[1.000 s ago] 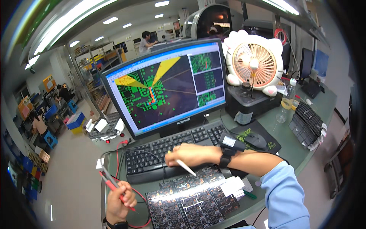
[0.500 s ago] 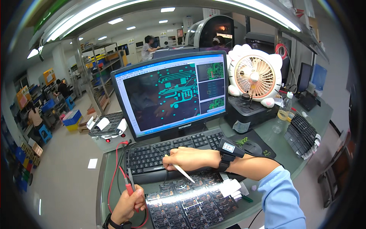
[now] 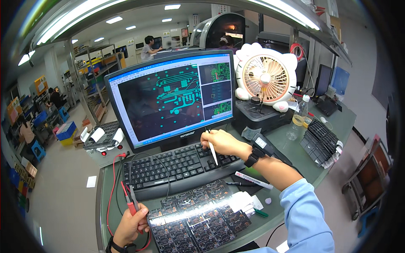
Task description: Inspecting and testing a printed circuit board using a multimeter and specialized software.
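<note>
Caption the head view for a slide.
Left hand with test probes beside circuit boards, right hand with white stick over keyboard.

1. The left hand (image 3: 131, 224) grips a red probe (image 3: 132, 208) beside the circuit boards (image 3: 190, 236).
2. The right hand (image 3: 225, 142) holds a white stick (image 3: 212, 151) over the keyboard (image 3: 168, 169).
3. Behind the keyboard, a monitor (image 3: 143, 111) shows a green pattern (image 3: 179, 95).
4. A white fan (image 3: 266, 78) stands on a black box (image 3: 251, 114), right of the monitor.

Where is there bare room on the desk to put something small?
Bare desk shows between the black bundle and right forearm, and beyond that bundle toward the far right edge. Crowded: around the circuit-board panel, with keyboard, white papers, pens and left hand close by.
</note>
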A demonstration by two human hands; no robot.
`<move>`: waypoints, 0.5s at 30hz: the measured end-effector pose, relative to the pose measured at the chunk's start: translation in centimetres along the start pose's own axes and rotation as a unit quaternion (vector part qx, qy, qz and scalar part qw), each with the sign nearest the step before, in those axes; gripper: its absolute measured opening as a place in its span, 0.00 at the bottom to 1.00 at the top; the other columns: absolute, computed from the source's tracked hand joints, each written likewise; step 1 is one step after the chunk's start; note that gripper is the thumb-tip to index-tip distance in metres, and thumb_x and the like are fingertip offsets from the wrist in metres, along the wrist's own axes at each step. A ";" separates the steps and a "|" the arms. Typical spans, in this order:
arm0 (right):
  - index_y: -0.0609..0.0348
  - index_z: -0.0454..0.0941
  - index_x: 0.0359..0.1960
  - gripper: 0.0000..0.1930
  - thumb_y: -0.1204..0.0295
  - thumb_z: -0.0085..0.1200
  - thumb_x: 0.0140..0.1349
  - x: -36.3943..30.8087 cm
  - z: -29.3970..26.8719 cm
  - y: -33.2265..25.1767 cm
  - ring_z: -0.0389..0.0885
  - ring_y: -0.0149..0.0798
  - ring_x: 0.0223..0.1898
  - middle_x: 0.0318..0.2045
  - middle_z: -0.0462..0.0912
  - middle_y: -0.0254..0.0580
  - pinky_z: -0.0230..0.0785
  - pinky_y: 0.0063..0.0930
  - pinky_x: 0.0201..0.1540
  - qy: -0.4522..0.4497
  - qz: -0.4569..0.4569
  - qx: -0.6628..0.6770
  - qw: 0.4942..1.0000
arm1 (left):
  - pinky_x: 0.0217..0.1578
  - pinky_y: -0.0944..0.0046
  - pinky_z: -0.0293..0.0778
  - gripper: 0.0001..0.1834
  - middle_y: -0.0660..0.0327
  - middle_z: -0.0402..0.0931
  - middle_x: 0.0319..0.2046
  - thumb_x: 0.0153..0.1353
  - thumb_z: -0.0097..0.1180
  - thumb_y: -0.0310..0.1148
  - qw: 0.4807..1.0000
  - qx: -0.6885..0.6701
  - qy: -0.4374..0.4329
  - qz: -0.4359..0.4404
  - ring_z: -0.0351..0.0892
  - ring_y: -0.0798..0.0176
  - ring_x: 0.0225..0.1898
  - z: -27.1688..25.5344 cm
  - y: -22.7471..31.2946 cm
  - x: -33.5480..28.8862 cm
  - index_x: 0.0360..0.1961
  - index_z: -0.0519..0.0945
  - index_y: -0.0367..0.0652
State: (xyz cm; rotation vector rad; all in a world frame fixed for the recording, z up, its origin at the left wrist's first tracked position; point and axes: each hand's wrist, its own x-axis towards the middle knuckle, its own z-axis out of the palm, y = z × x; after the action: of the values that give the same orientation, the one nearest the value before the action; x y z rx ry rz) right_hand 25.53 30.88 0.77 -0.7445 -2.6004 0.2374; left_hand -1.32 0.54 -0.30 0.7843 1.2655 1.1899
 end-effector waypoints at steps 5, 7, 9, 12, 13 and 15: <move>0.53 0.73 0.37 0.08 0.63 0.46 0.66 -0.2 0.9 0.4 0.78 0.50 0.35 0.29 0.80 0.43 0.67 0.43 0.38 -0.006 -0.036 -0.059 0.998 | 0.19 0.70 0.63 0.10 0.72 0.56 0.15 0.65 0.51 0.37 1.000 -0.029 -0.003 -0.011 0.55 0.76 0.14 0.1 0.1 -0.1 0.31 0.69 0.42; 0.52 0.73 0.38 0.09 0.63 0.45 0.66 0.3 0.4 -0.9 0.79 0.50 0.37 0.32 0.81 0.44 0.68 0.42 0.39 -0.039 0.002 -0.022 0.999 | 0.19 0.70 0.63 0.10 0.72 0.55 0.15 0.66 0.50 0.36 0.999 -0.032 0.003 -0.025 0.54 0.76 0.14 0.2 0.1 -0.1 0.32 0.69 0.42; 0.54 0.73 0.38 0.09 0.63 0.45 0.66 0.9 0.3 -2.8 0.80 0.49 0.39 0.34 0.82 0.44 0.69 0.41 0.39 -0.088 -0.026 0.075 0.993 | 0.19 0.70 0.62 0.10 0.72 0.55 0.15 0.66 0.50 0.37 0.999 -0.036 0.003 -0.021 0.54 0.76 0.14 0.1 0.1 -0.1 0.32 0.69 0.42; 0.58 0.72 0.38 0.10 0.65 0.46 0.66 1.7 0.6 -6.0 0.81 0.46 0.42 0.37 0.83 0.45 0.69 0.37 0.43 -0.177 -0.115 0.197 0.957 | 0.19 0.70 0.62 0.11 0.72 0.55 0.14 0.67 0.49 0.37 0.999 -0.040 -0.002 -0.023 0.54 0.76 0.14 0.1 0.2 0.1 0.31 0.69 0.41; 0.59 0.72 0.38 0.10 0.65 0.46 0.66 2.0 0.8 -7.0 0.80 0.47 0.42 0.37 0.83 0.45 0.69 0.37 0.43 -0.194 -0.136 0.193 0.952 | 0.19 0.70 0.62 0.12 0.72 0.54 0.14 0.67 0.48 0.38 0.999 -0.039 0.000 -0.025 0.54 0.75 0.14 0.1 0.3 0.1 0.30 0.69 0.41; 0.60 0.72 0.38 0.11 0.64 0.46 0.67 2.6 1.7 -8.3 0.79 0.50 0.41 0.36 0.82 0.47 0.68 0.39 0.42 -0.214 -0.172 0.184 0.944 | 0.19 0.70 0.62 0.13 0.72 0.54 0.14 0.68 0.46 0.38 0.999 -0.041 -0.010 -0.026 0.53 0.75 0.14 -0.3 0.0 0.4 0.29 0.68 0.41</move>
State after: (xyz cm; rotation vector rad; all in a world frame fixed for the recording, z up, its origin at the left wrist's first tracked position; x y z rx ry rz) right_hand 18.95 25.24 2.43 -0.1051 -2.8964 0.8272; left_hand -1.62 0.86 -0.46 0.6976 1.2061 1.1824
